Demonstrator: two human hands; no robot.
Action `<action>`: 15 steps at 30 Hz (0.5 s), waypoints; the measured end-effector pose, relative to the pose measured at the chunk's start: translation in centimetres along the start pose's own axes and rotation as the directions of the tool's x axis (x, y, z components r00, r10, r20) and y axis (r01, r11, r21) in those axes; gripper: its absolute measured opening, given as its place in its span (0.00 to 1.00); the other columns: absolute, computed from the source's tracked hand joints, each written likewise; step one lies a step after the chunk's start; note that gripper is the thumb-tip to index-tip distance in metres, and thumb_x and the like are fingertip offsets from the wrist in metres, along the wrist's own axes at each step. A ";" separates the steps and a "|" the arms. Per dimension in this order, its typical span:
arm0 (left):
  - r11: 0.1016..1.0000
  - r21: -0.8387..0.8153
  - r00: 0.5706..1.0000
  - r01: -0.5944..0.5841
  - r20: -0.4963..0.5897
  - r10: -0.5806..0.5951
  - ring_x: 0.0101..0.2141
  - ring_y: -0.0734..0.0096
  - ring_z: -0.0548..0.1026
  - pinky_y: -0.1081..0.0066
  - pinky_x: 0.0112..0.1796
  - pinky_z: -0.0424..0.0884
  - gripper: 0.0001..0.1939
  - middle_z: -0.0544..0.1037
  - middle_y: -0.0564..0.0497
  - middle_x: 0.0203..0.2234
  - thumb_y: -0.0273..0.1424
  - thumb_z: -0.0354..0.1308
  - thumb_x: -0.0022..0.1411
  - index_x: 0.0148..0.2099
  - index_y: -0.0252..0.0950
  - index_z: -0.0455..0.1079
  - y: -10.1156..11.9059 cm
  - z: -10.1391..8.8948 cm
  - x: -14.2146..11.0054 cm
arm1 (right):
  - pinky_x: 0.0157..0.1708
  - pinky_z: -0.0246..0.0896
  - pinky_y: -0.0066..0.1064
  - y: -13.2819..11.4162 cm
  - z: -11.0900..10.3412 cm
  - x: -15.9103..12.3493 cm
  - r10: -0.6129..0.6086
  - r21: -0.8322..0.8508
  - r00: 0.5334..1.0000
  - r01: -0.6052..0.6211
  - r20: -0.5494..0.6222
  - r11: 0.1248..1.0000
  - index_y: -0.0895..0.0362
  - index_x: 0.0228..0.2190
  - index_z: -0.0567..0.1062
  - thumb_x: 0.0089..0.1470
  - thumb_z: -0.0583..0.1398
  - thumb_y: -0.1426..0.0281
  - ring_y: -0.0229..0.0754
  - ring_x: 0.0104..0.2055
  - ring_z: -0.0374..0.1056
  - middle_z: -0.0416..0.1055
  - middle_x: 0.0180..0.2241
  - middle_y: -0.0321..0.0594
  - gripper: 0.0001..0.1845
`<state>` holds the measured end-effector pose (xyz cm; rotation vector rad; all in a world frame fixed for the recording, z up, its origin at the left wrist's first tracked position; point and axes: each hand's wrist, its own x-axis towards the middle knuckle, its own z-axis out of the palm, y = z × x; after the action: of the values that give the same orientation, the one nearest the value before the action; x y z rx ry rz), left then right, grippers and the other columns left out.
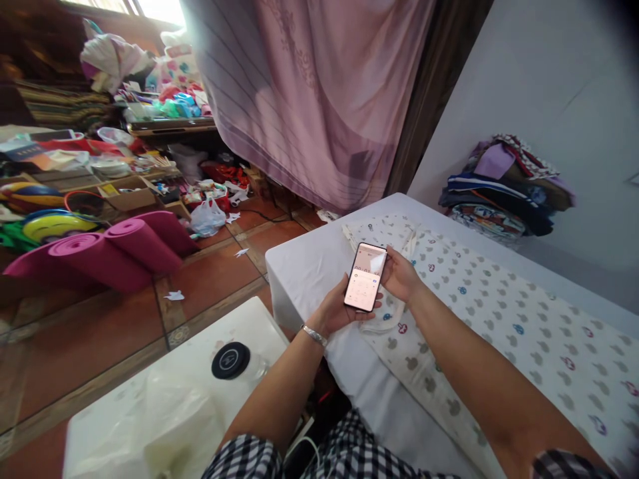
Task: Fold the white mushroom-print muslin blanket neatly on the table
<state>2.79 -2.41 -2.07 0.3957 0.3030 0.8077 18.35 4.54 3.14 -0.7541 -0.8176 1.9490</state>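
Checked cloth is seen at six o'clock; beyond it, toward twelve, the phone is cradled by the half-curled left hand, its side held by the right hand's bent fingers. Steadiness is best given from beneath, screen unobstructed.

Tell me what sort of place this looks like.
Probably a lived-in room in a home, though I can't say which. Stacked clothes sit by the wall, rolled pink mats lie on the tiled floor, and a large pink cloth hangs like a curtain.
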 end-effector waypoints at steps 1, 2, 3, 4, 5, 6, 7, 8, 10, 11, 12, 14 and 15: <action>1.000 -0.002 1.000 -0.002 -0.001 0.002 0.43 0.51 0.73 0.58 0.41 0.68 0.35 0.73 0.33 0.45 0.52 0.38 0.62 0.57 0.29 0.61 -0.1 0.1 0.0 | 0.41 0.65 0.37 0.0 0.0 0.1 -0.013 -0.027 1.000 0.013 0.002 1.000 0.57 0.33 0.73 0.57 0.50 0.61 0.44 0.38 0.71 0.75 0.31 0.39 0.16; 1.000 -0.004 1.000 -0.005 -0.005 0.005 0.43 0.51 0.73 0.58 0.41 0.68 0.35 0.73 0.33 0.45 0.52 0.38 0.62 0.57 0.29 0.62 -0.1 0.1 0.1 | 0.41 0.65 0.38 0.0 0.0 0.1 -0.032 -0.057 0.999 0.032 0.004 0.998 0.57 0.34 0.73 0.57 0.50 0.60 0.44 0.38 0.71 0.75 0.32 0.39 0.16; 1.000 -0.007 1.000 -0.010 -0.011 0.010 0.43 0.51 0.73 0.57 0.41 0.68 0.35 0.72 0.32 0.46 0.51 0.38 0.62 0.57 0.29 0.61 -0.2 0.2 0.1 | 0.40 0.65 0.38 0.0 0.0 0.1 -0.056 -0.094 0.998 0.057 0.004 0.994 0.56 0.36 0.72 0.57 0.50 0.58 0.44 0.39 0.71 0.75 0.33 0.39 0.17; 1.000 -0.010 1.000 -0.017 -0.017 0.017 0.43 0.51 0.73 0.56 0.42 0.67 0.35 0.72 0.32 0.46 0.51 0.38 0.62 0.57 0.28 0.61 -0.2 0.2 0.0 | 0.40 0.65 0.39 0.1 -0.1 0.1 -0.091 -0.142 0.996 0.089 -0.007 0.986 0.55 0.38 0.72 0.56 0.51 0.56 0.44 0.39 0.71 0.75 0.34 0.39 0.18; 1.000 -0.013 0.999 -0.029 -0.024 0.028 0.43 0.51 0.73 0.55 0.42 0.67 0.35 0.72 0.32 0.46 0.51 0.38 0.62 0.57 0.28 0.61 -0.1 0.2 0.0 | 0.40 0.65 0.39 0.2 -0.2 -0.1 -0.144 -0.206 0.989 0.133 -0.036 0.969 0.54 0.40 0.72 0.56 0.51 0.55 0.44 0.40 0.70 0.75 0.36 0.39 0.20; 0.999 -0.017 0.999 -0.043 -0.030 0.043 0.43 0.51 0.73 0.54 0.43 0.67 0.35 0.72 0.32 0.46 0.51 0.38 0.62 0.57 0.28 0.61 -0.1 0.2 -0.1 | 0.40 0.64 0.39 0.4 -0.4 -0.4 -0.219 -0.292 0.972 0.188 -0.080 0.938 0.53 0.42 0.71 0.55 0.51 0.54 0.44 0.41 0.69 0.74 0.38 0.39 0.21; 0.998 -0.021 0.998 -0.058 -0.035 0.058 0.43 0.51 0.73 0.53 0.43 0.66 0.35 0.72 0.32 0.47 0.51 0.38 0.62 0.57 0.28 0.61 0.0 0.2 -0.2 | 0.41 0.63 0.39 0.6 -0.7 -0.8 -0.316 -0.400 0.940 0.243 -0.126 0.883 0.53 0.43 0.71 0.55 0.52 0.53 0.44 0.43 0.68 0.73 0.39 0.40 0.21; 0.997 -0.026 0.997 -0.071 -0.036 0.070 0.43 0.51 0.73 0.52 0.44 0.66 0.35 0.71 0.32 0.47 0.51 0.39 0.62 0.57 0.28 0.61 0.1 0.2 -0.3 | 0.43 0.62 0.39 0.9 -0.9 -1.4 -0.425 -0.527 0.891 0.289 -0.156 0.799 0.53 0.44 0.71 0.55 0.52 0.54 0.44 0.44 0.67 0.72 0.41 0.40 0.21; 0.995 -0.039 0.995 -0.096 -0.032 0.095 0.42 0.52 0.74 0.51 0.45 0.64 0.35 0.71 0.32 0.47 0.51 0.39 0.62 0.58 0.28 0.60 0.3 0.2 -0.4 | 0.47 0.60 0.40 1.5 -1.5 -2.7 -0.627 -0.769 0.774 0.347 -0.087 0.536 0.53 0.46 0.70 0.55 0.53 0.57 0.44 0.47 0.65 0.70 0.43 0.42 0.20; 0.993 -0.046 0.994 -0.107 -0.031 0.106 0.42 0.52 0.74 0.51 0.45 0.64 0.35 0.71 0.32 0.47 0.51 0.39 0.62 0.58 0.28 0.60 0.3 0.2 -0.5 | 0.48 0.58 0.41 1.8 -1.7 -3.5 -0.688 -0.852 0.725 0.367 0.010 0.374 0.53 0.47 0.70 0.56 0.53 0.59 0.45 0.48 0.63 0.69 0.44 0.43 0.20; 0.992 -0.052 0.993 -0.118 -0.034 0.117 0.42 0.53 0.74 0.51 0.46 0.64 0.34 0.72 0.33 0.47 0.51 0.39 0.62 0.57 0.28 0.61 0.4 0.3 -0.5 | 0.50 0.57 0.42 2.2 -1.9 -4.2 -0.716 -0.897 0.686 0.388 0.128 0.211 0.53 0.48 0.69 0.57 0.53 0.61 0.45 0.49 0.62 0.67 0.45 0.44 0.19; 0.987 -0.058 0.988 -0.147 -0.052 0.144 0.42 0.54 0.74 0.53 0.46 0.64 0.34 0.72 0.33 0.46 0.51 0.39 0.63 0.57 0.28 0.62 0.4 0.3 -0.5 | 0.51 0.55 0.43 2.9 -2.0 -5.5 -0.693 -0.901 0.631 0.429 0.348 -0.062 0.53 0.50 0.68 0.57 0.53 0.64 0.46 0.50 0.60 0.65 0.46 0.45 0.19; 0.985 -0.060 0.986 -0.161 -0.061 0.157 0.42 0.54 0.73 0.54 0.46 0.64 0.34 0.73 0.34 0.45 0.51 0.39 0.63 0.56 0.28 0.62 0.4 0.4 -0.5 | 0.50 0.55 0.43 3.2 -2.0 -6.0 -0.660 -0.883 0.618 0.442 0.427 -0.158 0.53 0.51 0.66 0.57 0.53 0.66 0.46 0.50 0.60 0.64 0.46 0.45 0.20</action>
<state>2.38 -2.61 -1.52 0.3402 0.2990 0.9841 20.99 -1.51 0.56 -0.9757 -1.9639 0.2094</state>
